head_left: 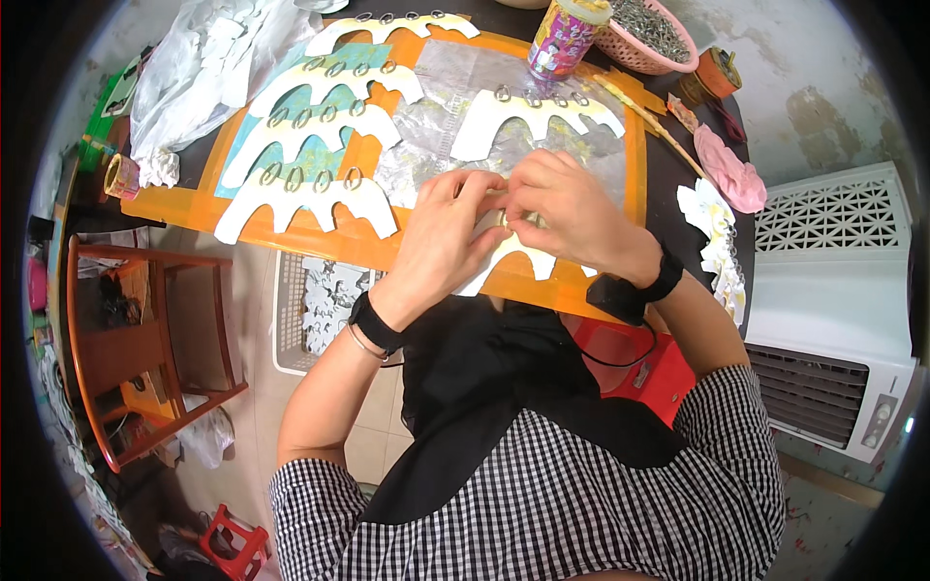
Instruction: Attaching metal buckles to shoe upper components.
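At the table's near edge, a white scalloped piece [521,254] with a yellowish upper border lies partly beneath my hands. My left hand [448,221] bends over its left side, thumb and forefinger closed at the upper border. My right hand [565,208] meets it there in a pinch, and the fingertips of both nearly touch. Whatever small thing sits between them is hidden. Similar scalloped pieces with metal rings along their tops lie to the left, one of them the nearest piece [308,205]. Another ringed piece [538,121] rests just beyond my hands.
A pink basket [686,60] of small metal parts and a purple-yellow tub [562,44] stand at the back right. A brush-like stick [668,136] and pink cloth [731,169] lie at right. A plastic bag [208,73] covers the far left. An air cooler [823,290] stands beside the table.
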Available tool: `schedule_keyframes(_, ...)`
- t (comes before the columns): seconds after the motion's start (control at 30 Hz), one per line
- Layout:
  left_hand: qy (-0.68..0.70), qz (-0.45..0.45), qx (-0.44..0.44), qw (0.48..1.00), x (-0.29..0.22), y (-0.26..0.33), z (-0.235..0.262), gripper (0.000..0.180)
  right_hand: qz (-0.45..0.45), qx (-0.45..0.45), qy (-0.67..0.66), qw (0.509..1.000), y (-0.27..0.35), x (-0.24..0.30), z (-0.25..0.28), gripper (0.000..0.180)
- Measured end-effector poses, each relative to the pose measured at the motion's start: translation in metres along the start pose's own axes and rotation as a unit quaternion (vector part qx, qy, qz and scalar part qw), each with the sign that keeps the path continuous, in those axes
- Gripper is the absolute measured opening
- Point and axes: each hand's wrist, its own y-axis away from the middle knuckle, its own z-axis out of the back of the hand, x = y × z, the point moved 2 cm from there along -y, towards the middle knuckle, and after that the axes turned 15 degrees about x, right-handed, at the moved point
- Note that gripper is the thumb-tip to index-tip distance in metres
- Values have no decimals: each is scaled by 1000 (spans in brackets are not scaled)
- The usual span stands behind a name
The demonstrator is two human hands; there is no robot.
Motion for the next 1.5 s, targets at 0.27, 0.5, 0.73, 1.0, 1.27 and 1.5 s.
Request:
schedule_keyframes(0.27, -15, -15, 2, 1000, -1, 1, 1, 26, -63, -99, -95, 989, 12, 11, 4, 9)
schedule_keyframes(0.5, -17, -33, 25, 999, 2, -2, -2, 14, -70, -55, -145, 985, 16, -6, 4, 10)
schedule_keyframes(0.73, -15, -31, 21, 999, -2, -3, 0, 12, -62, 4, -77, 995, 6, -12, 1, 7)
schedule_keyframes(1.0, -21, -21, 30, 999, -1, -1, 2, 17, -33, 19, -63, 997, -2, -11, 5, 10)
schedule_keyframes(1.27, 7, 28, 12, 1000, -2, 1, 2, 33, 26, -24, -24, 999, -1, -8, -4, 14)
schedule_keyframes(1.5, -18, -4, 19, 1000, 0, 0, 0, 27, 80, -77, 99, 989, 5, 6, -5, 13)
